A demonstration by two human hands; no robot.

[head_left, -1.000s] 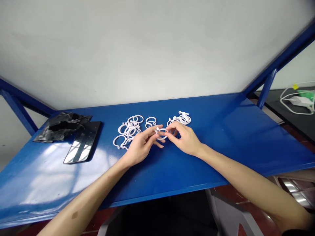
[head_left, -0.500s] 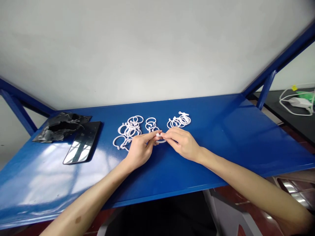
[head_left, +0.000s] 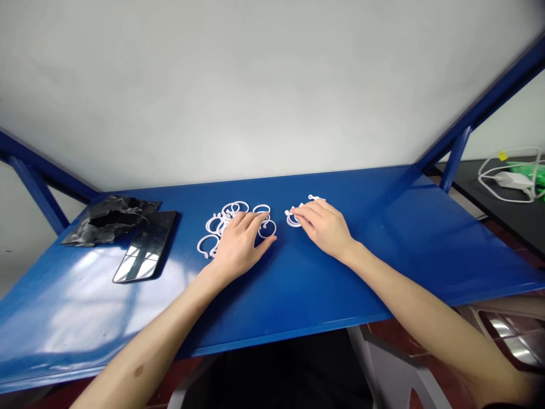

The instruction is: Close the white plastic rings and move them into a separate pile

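Observation:
My left hand [head_left: 239, 241] is palm down with thumb and fingers apart, over the right side of a loose pile of white plastic rings [head_left: 208, 245]. Its fingertips are near two rings [head_left: 267, 229] that lie just to the right of this pile; I see nothing held in it. At the smaller right-hand group of white rings, my right hand [head_left: 326, 230] has thumb and forefinger pinched on a white ring [head_left: 293, 219] with a small knob on its end. That hand covers most of the group, though one white end piece [head_left: 315, 197] shows behind it.
A black phone [head_left: 147, 250] lies on the left of the blue table [head_left: 272, 307], partly against a crumpled black plastic bag [head_left: 106, 218]. A pale wall [head_left: 272, 102] rises behind the table. A white cable with its adapter [head_left: 513, 180] rests on a dark surface at far right.
My hands have come apart from the ring they held together. The right has moved up to the right group with a ring; the left has opened and shifted slightly over the left rings.

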